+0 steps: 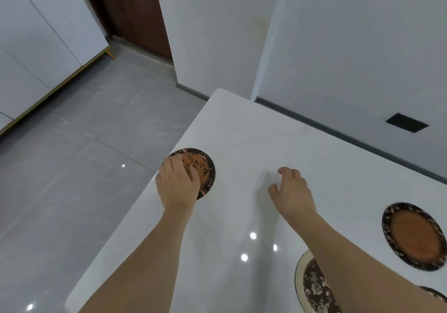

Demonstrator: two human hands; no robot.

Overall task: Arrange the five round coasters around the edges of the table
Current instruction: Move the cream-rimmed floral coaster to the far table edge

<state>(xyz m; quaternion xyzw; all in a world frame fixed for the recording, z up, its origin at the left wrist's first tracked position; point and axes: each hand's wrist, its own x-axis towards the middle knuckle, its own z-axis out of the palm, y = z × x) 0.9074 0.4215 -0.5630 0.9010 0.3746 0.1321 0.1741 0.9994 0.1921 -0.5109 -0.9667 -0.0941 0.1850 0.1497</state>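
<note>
Your left hand (177, 184) presses fingers down on a coaster (202, 171) lying flat at the table's (242, 123) left edge, partly covering it. Your right hand (291, 189) hovers loosely curled, grasping nothing, mid-table. The remaining coasters lie behind and right of it: an orange-centred coaster (412, 236) toward the right side, a cream-rimmed coaster (312, 286) under your forearm, so your right hand is nearer.

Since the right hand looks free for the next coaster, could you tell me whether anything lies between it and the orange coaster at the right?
Nothing visible does. Only bare white table lies between the empty right hand and the orange coaster; the left hand rests on another coaster at the left edge.
</note>
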